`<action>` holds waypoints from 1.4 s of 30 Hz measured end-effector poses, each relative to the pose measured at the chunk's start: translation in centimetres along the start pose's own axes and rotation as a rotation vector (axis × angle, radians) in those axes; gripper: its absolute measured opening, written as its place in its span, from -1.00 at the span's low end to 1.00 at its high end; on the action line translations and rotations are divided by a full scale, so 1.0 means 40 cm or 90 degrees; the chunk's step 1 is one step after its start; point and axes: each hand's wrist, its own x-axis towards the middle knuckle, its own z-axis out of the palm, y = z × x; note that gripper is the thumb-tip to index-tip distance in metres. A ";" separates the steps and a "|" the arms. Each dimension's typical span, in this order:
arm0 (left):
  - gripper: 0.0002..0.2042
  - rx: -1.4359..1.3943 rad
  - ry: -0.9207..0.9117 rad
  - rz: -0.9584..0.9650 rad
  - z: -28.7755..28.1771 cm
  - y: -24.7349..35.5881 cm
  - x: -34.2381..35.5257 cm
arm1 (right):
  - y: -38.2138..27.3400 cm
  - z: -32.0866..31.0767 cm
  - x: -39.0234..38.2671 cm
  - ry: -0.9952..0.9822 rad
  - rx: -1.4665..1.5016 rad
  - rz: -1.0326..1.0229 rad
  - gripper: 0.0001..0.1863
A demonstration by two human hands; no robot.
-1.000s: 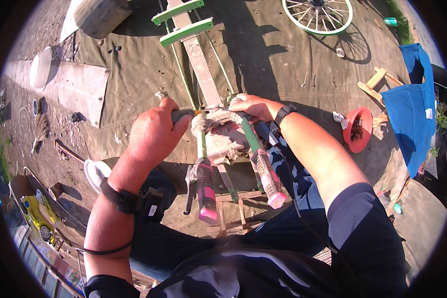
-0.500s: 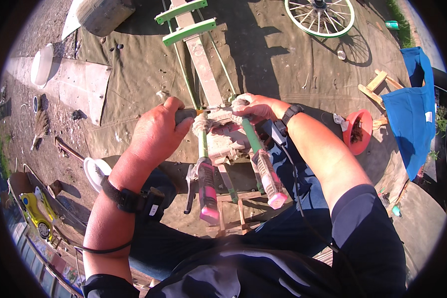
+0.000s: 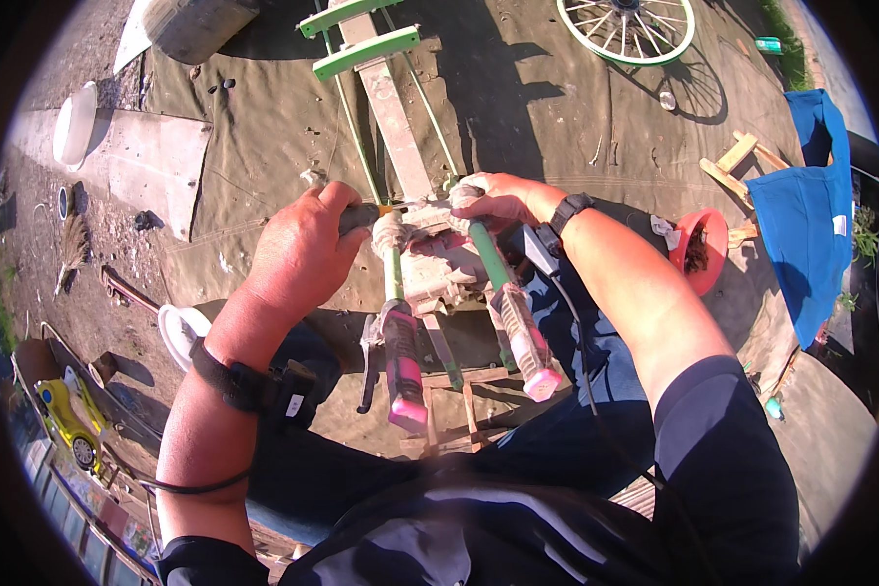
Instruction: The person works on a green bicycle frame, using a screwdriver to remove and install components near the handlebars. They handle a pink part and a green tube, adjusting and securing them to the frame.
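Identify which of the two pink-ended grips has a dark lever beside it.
The left grip: a dark lever shows there, none beside the right grip.

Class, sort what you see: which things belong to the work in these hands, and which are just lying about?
In the work:
Dark handle, in the left hand
Pale wrapping, in the right hand
Green tubes with pink-ended grips

Apparently lying about:
Red bowl
Yellow toy car
Blue cloth

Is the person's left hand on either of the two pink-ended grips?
No, the left hand is closed around a dark handle, apart from the pink-ended grips, which sit nearer the person's body.
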 end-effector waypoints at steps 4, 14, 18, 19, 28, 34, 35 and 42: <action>-0.71 -0.008 0.005 -0.004 -0.001 0.000 -0.002 | -0.033 -0.008 -0.032 -0.009 -0.071 0.034 -0.56; -0.71 -0.023 0.034 0.017 0.017 -0.007 -0.010 | -0.006 -0.003 -0.005 0.028 -0.135 0.040 -0.43; -0.71 -0.016 0.024 0.015 0.019 0.002 -0.019 | -0.010 0.015 -0.018 0.056 -0.120 0.016 -0.78; -0.70 -0.022 0.035 0.052 0.021 0.001 -0.023 | -0.018 0.026 -0.025 0.067 -0.113 0.022 -0.79; -0.65 -0.001 0.038 0.005 0.026 0.014 -0.016 | -0.020 0.008 -0.049 0.035 -0.134 0.044 -0.53; -0.62 -0.020 0.078 0.042 0.021 0.000 -0.027 | -0.021 0.012 -0.048 0.050 -0.158 0.049 -0.45; -0.63 -0.020 0.087 0.089 0.023 -0.004 -0.029 | -0.023 0.013 -0.048 0.045 -0.154 0.050 -0.43; -0.63 0.075 0.006 -0.015 0.019 0.043 -0.008 | -0.036 0.008 -0.059 0.034 -0.207 0.071 -0.33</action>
